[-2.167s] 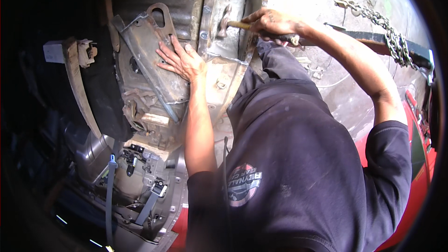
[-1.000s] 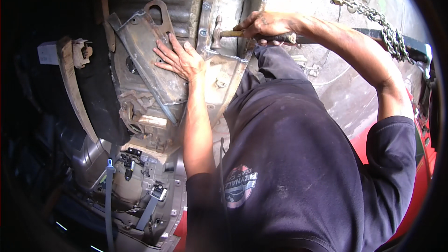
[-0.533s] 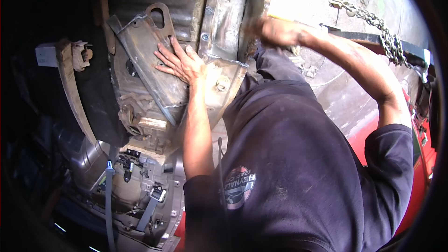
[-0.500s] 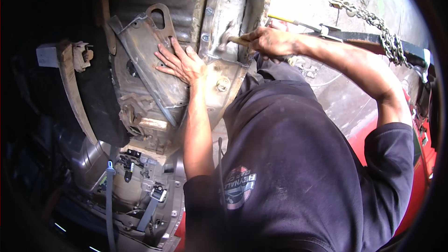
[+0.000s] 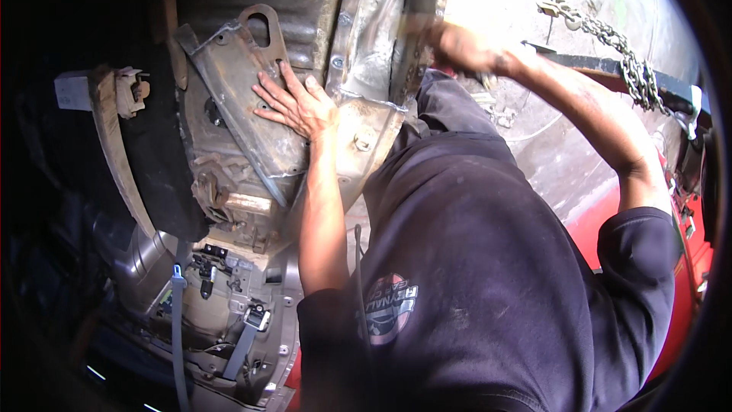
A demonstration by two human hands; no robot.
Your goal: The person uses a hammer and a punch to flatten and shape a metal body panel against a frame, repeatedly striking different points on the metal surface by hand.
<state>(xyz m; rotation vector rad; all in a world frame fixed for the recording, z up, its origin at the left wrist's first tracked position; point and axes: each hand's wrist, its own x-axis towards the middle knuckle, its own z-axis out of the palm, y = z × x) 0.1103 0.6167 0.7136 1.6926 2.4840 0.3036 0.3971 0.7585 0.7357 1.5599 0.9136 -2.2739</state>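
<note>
My left hand point(image 5: 309, 113) lies flat with fingers spread on a worn, angled metal bracket point(image 5: 236, 84), its fingertips just below a steel tab with an oval slot point(image 5: 280, 38). Blurred by motion, my right hand point(image 5: 467, 47) is closed around a hammer point(image 5: 418, 25). The hammer's handle shows only as a smear, and its head cannot be made out. It is over the upright flange at the side of a bare metal channel point(image 5: 374, 57) in the car body. A welded seam crosses the channel's near end.
A chain point(image 5: 621, 46) hangs at the upper right beside a dark bar point(image 5: 587, 63). Red bodywork point(image 5: 591, 233) shows beyond my right side. At the lower left are a grey seat belt point(image 5: 178, 320) and exposed trim. A curved strip point(image 5: 118, 152) stands farther left.
My right hand and the hammer have moved up and to the right, away from the channel's floor. My left hand stays on the bracket.
</note>
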